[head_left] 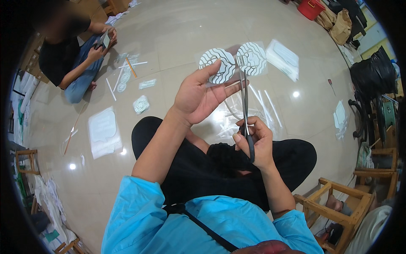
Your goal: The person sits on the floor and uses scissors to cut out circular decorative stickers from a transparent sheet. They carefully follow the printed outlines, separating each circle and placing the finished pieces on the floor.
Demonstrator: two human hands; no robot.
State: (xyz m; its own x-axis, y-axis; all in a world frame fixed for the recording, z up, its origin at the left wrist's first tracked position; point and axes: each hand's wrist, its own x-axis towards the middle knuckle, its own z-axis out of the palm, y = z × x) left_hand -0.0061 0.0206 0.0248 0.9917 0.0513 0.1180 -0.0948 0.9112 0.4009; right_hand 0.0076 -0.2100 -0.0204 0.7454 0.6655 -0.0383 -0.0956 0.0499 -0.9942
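Note:
My left hand [195,99] grips a clear plastic sheet, its thumb on top and its fingers underneath. Two round stickers with white and grey wavy bands are on this sheet: a left one [226,67] partly under the thumb and a right one [255,59]. In my right hand [262,144] are long metal scissors [245,99] with dark handles. Their blades point away from me, and the tips reach the gap between the two circles. From this view I cannot tell whether the blades are cutting the plastic. Both hands are above my crossed legs.
Thin white offcut strips [226,125] lie scattered before my legs. Stacks of white sheets lie at the far right [283,59] and left [104,132]. A small patterned bundle [141,104] is nearby. Another person [69,55] sits at far left; a wooden stool [338,201] stands at right.

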